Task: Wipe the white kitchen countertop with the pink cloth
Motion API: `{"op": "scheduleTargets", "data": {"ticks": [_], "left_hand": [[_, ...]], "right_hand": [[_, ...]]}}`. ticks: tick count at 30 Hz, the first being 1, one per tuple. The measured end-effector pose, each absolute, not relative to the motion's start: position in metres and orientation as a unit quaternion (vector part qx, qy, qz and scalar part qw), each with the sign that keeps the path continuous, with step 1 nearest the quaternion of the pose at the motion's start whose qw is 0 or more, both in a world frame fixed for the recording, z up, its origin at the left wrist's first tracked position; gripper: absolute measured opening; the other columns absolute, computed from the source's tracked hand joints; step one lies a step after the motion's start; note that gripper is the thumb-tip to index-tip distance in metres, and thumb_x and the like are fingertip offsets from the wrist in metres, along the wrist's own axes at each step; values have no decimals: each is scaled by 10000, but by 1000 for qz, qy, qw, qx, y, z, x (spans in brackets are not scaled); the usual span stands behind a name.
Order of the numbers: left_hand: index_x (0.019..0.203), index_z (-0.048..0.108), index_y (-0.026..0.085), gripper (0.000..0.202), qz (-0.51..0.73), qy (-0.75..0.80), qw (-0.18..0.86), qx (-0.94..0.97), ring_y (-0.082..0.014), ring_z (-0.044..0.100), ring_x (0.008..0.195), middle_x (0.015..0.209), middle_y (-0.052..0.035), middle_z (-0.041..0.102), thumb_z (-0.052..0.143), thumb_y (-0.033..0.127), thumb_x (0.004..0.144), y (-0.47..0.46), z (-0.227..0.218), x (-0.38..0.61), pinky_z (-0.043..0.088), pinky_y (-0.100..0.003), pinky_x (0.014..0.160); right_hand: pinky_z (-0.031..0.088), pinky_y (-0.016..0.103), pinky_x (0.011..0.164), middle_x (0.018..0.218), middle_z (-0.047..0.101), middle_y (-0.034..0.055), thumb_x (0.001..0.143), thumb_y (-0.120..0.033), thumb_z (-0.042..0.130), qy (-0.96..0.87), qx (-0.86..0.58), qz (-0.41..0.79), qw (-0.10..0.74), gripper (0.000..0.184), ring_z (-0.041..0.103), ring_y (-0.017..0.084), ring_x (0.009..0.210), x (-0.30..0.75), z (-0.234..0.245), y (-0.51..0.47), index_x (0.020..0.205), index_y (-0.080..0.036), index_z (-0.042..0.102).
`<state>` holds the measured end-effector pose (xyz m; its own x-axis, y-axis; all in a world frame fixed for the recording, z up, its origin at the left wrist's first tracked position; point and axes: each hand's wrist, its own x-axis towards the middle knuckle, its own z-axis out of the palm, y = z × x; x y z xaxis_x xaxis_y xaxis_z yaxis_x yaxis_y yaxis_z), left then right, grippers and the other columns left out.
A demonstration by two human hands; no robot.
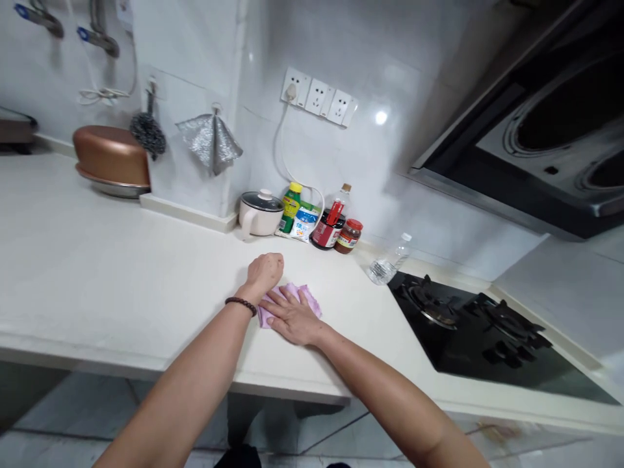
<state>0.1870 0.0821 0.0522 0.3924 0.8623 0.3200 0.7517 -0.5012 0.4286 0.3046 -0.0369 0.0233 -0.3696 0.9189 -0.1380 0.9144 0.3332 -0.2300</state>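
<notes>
My right hand (295,318) lies flat with its fingers spread, pressing a pink cloth (312,300) against the white countertop (160,279). Part of the cloth is covered by the palm and fingers. Just beyond and to the left, my left hand (266,271) is curled into a loose fist near the cloth's upper left side, and no object shows in it. A dark beaded bracelet (241,302) circles the left wrist.
Along the wall stand a lidded pot (262,214), a green bottle (291,208), a seasoning packet (305,222), a dark jar (327,232) and a red-lidded jar (348,237). A clear bottle (387,263) stands beside the black gas stove (448,344). A range hood (497,175) overhangs the right.
</notes>
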Motion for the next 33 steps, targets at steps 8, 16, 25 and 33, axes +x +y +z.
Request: {"op": "scheduleTargets", "data": {"ticks": [8,16,25,33], "left_hand": [[866,738,237,334,231,498,117,827,-247,680,853,898,-70,752,410,185,840,84,47,188,434,-289,655],[858,737,235,327,240,493,123,827,-240,672,841,884,-74,748,414,188,835,84,49,188,429,-286,669],[894,751,237,333,256,474,133,831,-236,686,856,917,-77,759,425,192,845,80,52,194,457,-283,699],[924,759,226,329,258,481,142,826,-238,690,914,953,-89,760,442,185,847,80,52,196,469,-270,735]], "right_hand": [[-13,632,1180,1663,121,-50,1017,-594,232,-690,-717,99,15,586,57,303,1530,447,21,-76,1573,-413,200],[133,546,1216,1640,231,-38,1010,-592,165,-573,-820,2,14,609,166,265,1519,577,5,-146,1572,-377,256],[124,662,1174,1648,204,-32,1009,-601,158,-567,-823,-2,25,601,138,310,1521,540,-8,-178,1572,-403,227],[-58,647,1179,1670,78,-55,1031,-564,192,-656,-748,102,12,578,-11,295,1533,399,18,-143,1583,-397,168]]}}
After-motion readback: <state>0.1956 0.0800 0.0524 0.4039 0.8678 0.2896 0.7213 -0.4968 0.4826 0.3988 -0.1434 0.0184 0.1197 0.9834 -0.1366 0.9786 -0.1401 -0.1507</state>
